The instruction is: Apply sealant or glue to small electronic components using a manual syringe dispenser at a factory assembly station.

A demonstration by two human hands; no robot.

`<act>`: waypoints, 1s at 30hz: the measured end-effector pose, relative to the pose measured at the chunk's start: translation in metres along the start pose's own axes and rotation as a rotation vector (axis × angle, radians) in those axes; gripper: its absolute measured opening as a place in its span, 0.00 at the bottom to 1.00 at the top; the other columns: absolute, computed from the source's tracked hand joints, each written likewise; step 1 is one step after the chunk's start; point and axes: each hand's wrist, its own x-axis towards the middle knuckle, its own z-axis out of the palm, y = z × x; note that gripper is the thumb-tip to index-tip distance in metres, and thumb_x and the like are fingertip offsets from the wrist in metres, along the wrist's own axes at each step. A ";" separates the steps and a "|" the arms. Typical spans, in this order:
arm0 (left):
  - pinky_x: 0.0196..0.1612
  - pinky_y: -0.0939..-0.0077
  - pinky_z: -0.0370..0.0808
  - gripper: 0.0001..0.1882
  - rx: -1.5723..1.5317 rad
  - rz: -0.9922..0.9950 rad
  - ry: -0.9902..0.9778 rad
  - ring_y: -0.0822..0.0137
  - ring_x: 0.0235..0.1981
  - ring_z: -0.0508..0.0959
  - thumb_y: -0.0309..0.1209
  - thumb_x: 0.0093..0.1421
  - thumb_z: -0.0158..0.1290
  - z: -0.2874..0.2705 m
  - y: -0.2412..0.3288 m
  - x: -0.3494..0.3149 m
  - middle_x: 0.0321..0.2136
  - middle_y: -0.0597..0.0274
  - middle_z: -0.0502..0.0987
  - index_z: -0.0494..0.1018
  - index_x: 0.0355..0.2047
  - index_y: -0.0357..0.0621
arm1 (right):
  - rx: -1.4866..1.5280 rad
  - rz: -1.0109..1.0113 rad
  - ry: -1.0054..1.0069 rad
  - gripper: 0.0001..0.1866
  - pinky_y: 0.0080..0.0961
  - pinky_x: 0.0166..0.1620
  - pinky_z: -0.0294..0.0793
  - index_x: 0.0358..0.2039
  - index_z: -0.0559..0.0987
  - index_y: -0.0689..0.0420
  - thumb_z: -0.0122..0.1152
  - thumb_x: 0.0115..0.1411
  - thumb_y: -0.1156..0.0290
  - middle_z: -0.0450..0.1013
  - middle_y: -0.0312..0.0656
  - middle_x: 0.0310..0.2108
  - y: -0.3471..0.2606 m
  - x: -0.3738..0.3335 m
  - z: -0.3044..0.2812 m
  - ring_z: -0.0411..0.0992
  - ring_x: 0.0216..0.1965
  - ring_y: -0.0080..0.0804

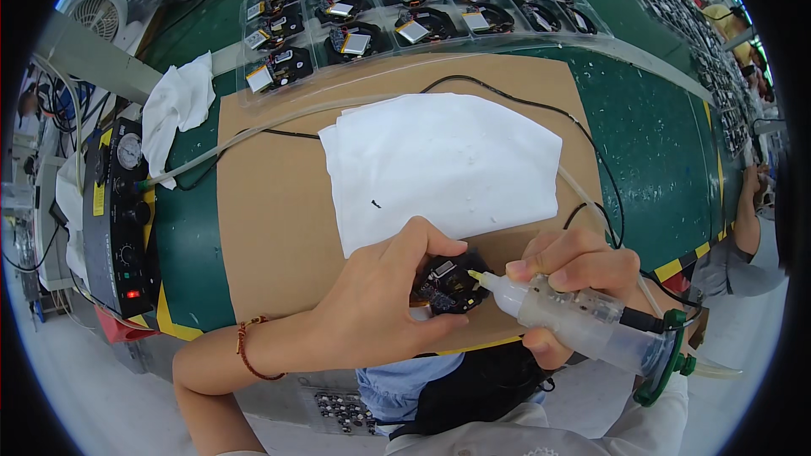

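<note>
Between the fingers and thumb of my left hand (372,291) is a small round black electronic assembly (452,280), with a circuit board showing on its upper face. My right hand (583,274) grips a clear dispensing syringe (583,317) that holds a whitish fill and has a green cap at its rear end. The syringe's yellowish tip points left and meets or almost meets the board; I cannot tell which. Both hands are over the near edge of a brown cardboard sheet (270,228). Just beyond them lies a folded white cloth (448,169) with a small dark mark.
A clear compartment tray (380,55) of similar assemblies with silver battery packs stands at the back. At left is a black dispenser controller (122,219) with a gauge and a lit red switch. A pale hose (279,128) and a black cable (541,105) cross the cardboard.
</note>
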 end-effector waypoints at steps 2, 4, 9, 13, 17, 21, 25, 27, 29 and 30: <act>0.28 0.74 0.72 0.27 0.033 0.019 0.012 0.62 0.26 0.76 0.27 0.41 0.62 -0.001 -0.001 -0.001 0.28 0.54 0.73 0.61 0.40 0.38 | -0.002 0.005 -0.032 0.28 0.23 0.21 0.70 0.37 0.63 0.63 0.70 0.41 0.66 0.69 0.50 0.24 0.000 0.004 -0.004 0.71 0.22 0.35; 0.28 0.74 0.72 0.27 0.013 0.004 0.004 0.62 0.26 0.76 0.27 0.41 0.62 -0.001 0.001 0.000 0.29 0.54 0.73 0.61 0.40 0.38 | -0.013 0.012 -0.066 0.28 0.24 0.21 0.70 0.36 0.63 0.63 0.70 0.41 0.65 0.69 0.50 0.24 -0.002 0.005 -0.005 0.71 0.21 0.35; 0.29 0.73 0.73 0.26 0.023 0.018 0.007 0.61 0.27 0.76 0.27 0.41 0.62 0.000 0.001 0.000 0.29 0.54 0.73 0.61 0.40 0.38 | -0.016 0.014 -0.061 0.28 0.24 0.22 0.71 0.36 0.64 0.63 0.70 0.40 0.65 0.69 0.49 0.24 -0.003 0.005 -0.006 0.71 0.22 0.35; 0.29 0.73 0.73 0.26 0.023 0.026 0.006 0.59 0.28 0.76 0.27 0.41 0.62 0.000 -0.001 0.000 0.30 0.53 0.73 0.61 0.39 0.38 | -0.022 0.029 -0.058 0.27 0.23 0.22 0.71 0.35 0.65 0.63 0.70 0.40 0.65 0.68 0.49 0.23 -0.004 0.007 -0.006 0.71 0.22 0.35; 0.30 0.72 0.73 0.25 0.004 0.020 -0.012 0.58 0.29 0.76 0.26 0.41 0.61 0.000 0.001 0.001 0.30 0.53 0.73 0.62 0.39 0.38 | -0.018 0.043 -0.062 0.27 0.24 0.22 0.71 0.34 0.65 0.63 0.70 0.40 0.65 0.68 0.48 0.23 -0.005 0.006 -0.006 0.72 0.23 0.37; 0.31 0.72 0.73 0.25 0.006 0.030 -0.001 0.57 0.30 0.76 0.25 0.41 0.61 0.000 0.002 0.000 0.30 0.53 0.73 0.62 0.39 0.39 | -0.008 0.048 -0.038 0.27 0.24 0.23 0.72 0.34 0.65 0.63 0.70 0.40 0.65 0.67 0.48 0.22 -0.004 0.006 -0.004 0.73 0.24 0.38; 0.32 0.72 0.73 0.25 0.030 0.028 -0.006 0.57 0.31 0.76 0.25 0.41 0.61 0.000 0.004 0.001 0.30 0.53 0.73 0.63 0.39 0.39 | -0.001 0.031 0.043 0.27 0.25 0.24 0.73 0.34 0.65 0.63 0.70 0.40 0.64 0.67 0.47 0.22 -0.003 0.003 -0.002 0.73 0.24 0.37; 0.32 0.72 0.73 0.25 0.032 0.042 0.004 0.57 0.31 0.76 0.25 0.41 0.61 0.000 0.004 0.001 0.30 0.53 0.73 0.63 0.39 0.39 | -0.027 0.056 -0.118 0.27 0.25 0.25 0.74 0.34 0.65 0.63 0.70 0.40 0.65 0.66 0.47 0.23 -0.006 0.009 -0.010 0.73 0.24 0.38; 0.32 0.72 0.73 0.25 0.032 0.033 -0.004 0.57 0.31 0.76 0.25 0.41 0.61 0.000 0.005 0.001 0.31 0.53 0.73 0.64 0.39 0.39 | -0.045 0.064 -0.139 0.27 0.25 0.27 0.71 0.35 0.62 0.61 0.69 0.42 0.64 0.67 0.48 0.26 -0.007 0.008 -0.009 0.71 0.25 0.34; 0.32 0.72 0.73 0.25 0.033 0.030 -0.003 0.57 0.31 0.76 0.25 0.41 0.61 0.000 0.004 0.001 0.31 0.53 0.73 0.64 0.39 0.39 | -0.060 0.072 -0.161 0.28 0.25 0.30 0.69 0.37 0.58 0.58 0.68 0.43 0.64 0.67 0.50 0.29 -0.007 0.007 -0.009 0.69 0.26 0.31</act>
